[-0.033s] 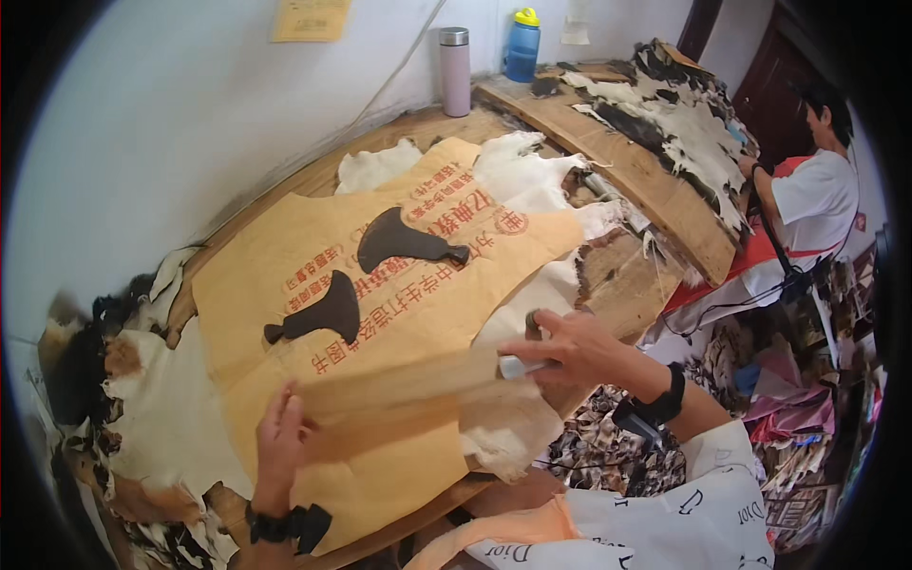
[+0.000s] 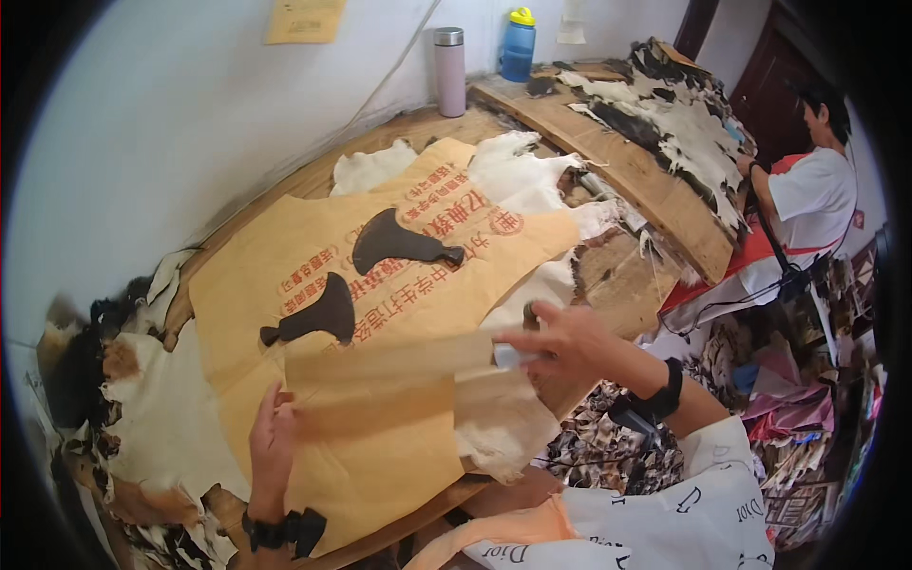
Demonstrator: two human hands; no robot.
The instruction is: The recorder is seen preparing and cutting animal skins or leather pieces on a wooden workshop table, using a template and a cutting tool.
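Note:
A tan, see-through-looking strip, blurred by motion, stretches between my hands above a large yellow paper sheet. My left hand pinches its left end, fingers together. At the other end my right hand closes round it; a pale piece shows below the fingers, and I cannot tell whether it belongs to the strip. The paper is cut to an outline and has red print. On it lie two dark, fan-shaped flat pieces with short knobbed handles, one nearer and one farther. Pale hide shows beneath the paper.
A pink flask and a blue bottle with yellow lid stand by the wall. Black-and-white hides cover a raised board. A person works at right. Hide scraps lie below the table edge.
The strip has moved slightly away from me over the paper, and its left end now sits higher. My left hand has shifted a little left. The dark pieces stay in place on the paper.

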